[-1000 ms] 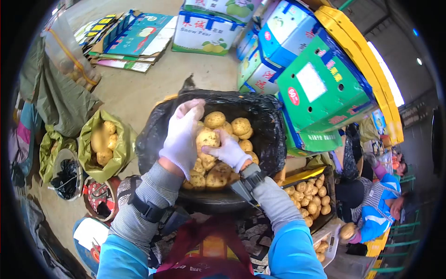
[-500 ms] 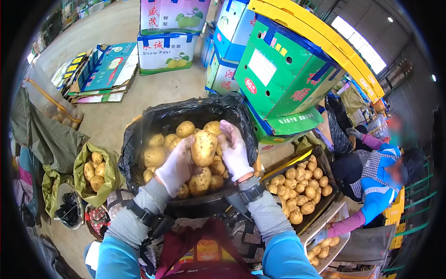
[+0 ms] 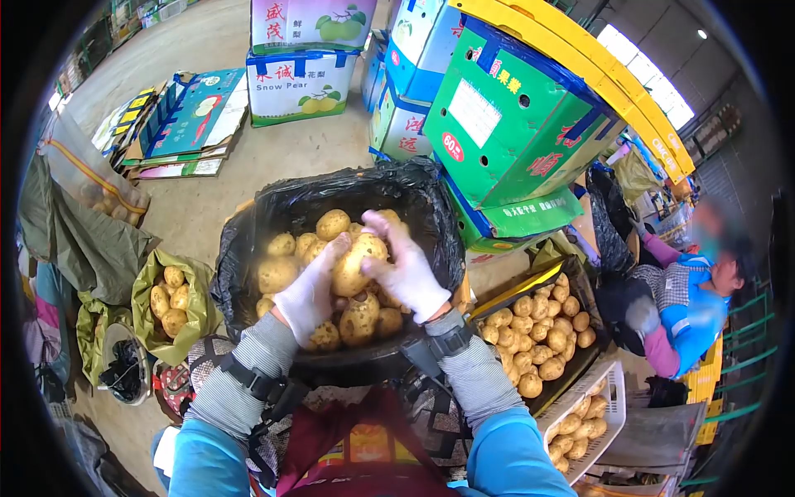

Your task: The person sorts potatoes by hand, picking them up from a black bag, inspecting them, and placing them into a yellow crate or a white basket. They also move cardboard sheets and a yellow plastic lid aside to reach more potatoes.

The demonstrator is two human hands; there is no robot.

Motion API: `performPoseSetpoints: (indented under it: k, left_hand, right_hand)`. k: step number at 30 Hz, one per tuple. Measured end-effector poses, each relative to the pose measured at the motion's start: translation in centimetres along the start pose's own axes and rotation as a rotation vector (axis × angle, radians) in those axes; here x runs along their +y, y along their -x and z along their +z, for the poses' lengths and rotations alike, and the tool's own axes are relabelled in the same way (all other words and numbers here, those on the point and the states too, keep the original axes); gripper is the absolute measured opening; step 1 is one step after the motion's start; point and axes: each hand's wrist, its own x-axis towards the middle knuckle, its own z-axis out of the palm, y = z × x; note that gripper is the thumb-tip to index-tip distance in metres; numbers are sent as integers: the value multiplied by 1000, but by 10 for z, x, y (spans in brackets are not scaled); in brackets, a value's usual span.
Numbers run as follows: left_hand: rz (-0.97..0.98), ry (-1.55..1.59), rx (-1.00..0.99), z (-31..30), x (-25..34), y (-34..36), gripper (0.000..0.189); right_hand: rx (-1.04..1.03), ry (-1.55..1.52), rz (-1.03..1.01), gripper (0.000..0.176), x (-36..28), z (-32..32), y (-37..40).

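Gloved in white, the person's left hand is partly open, its fingers against the near left side of a large potato. Across from it, the right hand is half curled, thumb laid on the potato's right side and fingers raised at its upper right; between them the two hands hold it over a black-lined container with more potatoes inside.

At the far left, a clear bag with an orange band stands near a draped grey-green cloth. Below are a pail with black plastic in it and an open green sack holding potatoes. Flattened cartons lie on the floor beyond.

Past the container, a white Snow Pear box sits under a pink one, and a green carton leans to their right. Lower down are a dark crate and a white basket, both with potatoes. At far right is another person, whose nearer hand seems, through the blur, to be gloved.
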Motion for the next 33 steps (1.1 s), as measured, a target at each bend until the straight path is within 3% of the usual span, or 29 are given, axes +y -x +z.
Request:
performPoseSetpoints:
  k: [1,4,5,6,8,9,10,12,14,15,16,17,18,20,21,22,24,25,26,28,30,31,32,33]
  left_hand:
    - [47,31,74,1,-6,-3,44]
    - [133,-1,199,10,-17,-5,45]
    - [133,-77,182,13,-14,-1,46]
    - [137,-151,168,15,-12,1,46]
    - [128,28,52,7,-9,0,48]
    - [104,143,-27,3,-4,0,48]
    - [79,255,-107,1,-1,0,49]
    - [47,319,-53,-5,-4,-7,52]
    - [18,332,-86,-11,-4,-8,53]
    - [13,300,-40,-28,-14,-14,51]
    - [38,241,-38,-33,-20,-20,49]
    - [62,182,-35,-37,-25,-27,48]
    - [66,156,-47,-38,-23,-27,50]
    - [75,102,-71,-40,-20,-27,53]
    - [20,85,-47,-11,-15,-22,62]
    - [133,-2,-99,-3,-23,-27,70]
    - [221,-291,-124,14,-22,-17,76]
    - [238,-293,-46,17,-25,-18,79]
    - [270,-278,43,14,-28,-19,81]
    - [249,-336,37,1,-37,-25,80]
    - [293,-412,130,-12,-42,-21,74]
    - [238,-487,163,-11,-46,-14,67]
    - [166,-558,206,-7,-59,-3,60]
    - [78,-619,219,-11,-73,-1,48]
  right_hand:
    - [17,303,-125,44,4,2,2]
    - [136,672,140,37,-14,5,0]
    - [215,607,89,31,1,1,0]
    - [238,392,262,30,4,-5,-2]
    - [261,-45,593,29,7,-16,-5]
    - [325,-318,576,31,10,-14,-5]
    - [257,-282,501,29,11,-20,-4]
    - [208,-382,355,47,4,-20,-7]
    - [-51,0,117,71,-14,-9,2]
    - [-114,298,27,74,-18,-4,2]
    - [-51,365,11,65,-8,2,4]
    - [-26,174,167,55,-6,3,1]
    - [47,-68,177,47,11,5,-3]
    - [112,10,-11,48,-9,2,6]
    - [0,190,206,57,-38,-12,17]
    - [-4,218,317,63,-50,-21,24]
    - [212,53,78,67,-60,-62,60]
    - [467,74,30,67,-73,-89,83]
    - [622,345,-31,66,-83,-120,111]
    - [921,887,-34,59,-96,-183,168]
    - [1027,1301,101,55,-73,-227,221]
    - [1063,1282,177,55,-31,-252,250]
    - [906,1323,312,54,-7,-272,276]
    - [533,1392,818,55,11,-288,301]
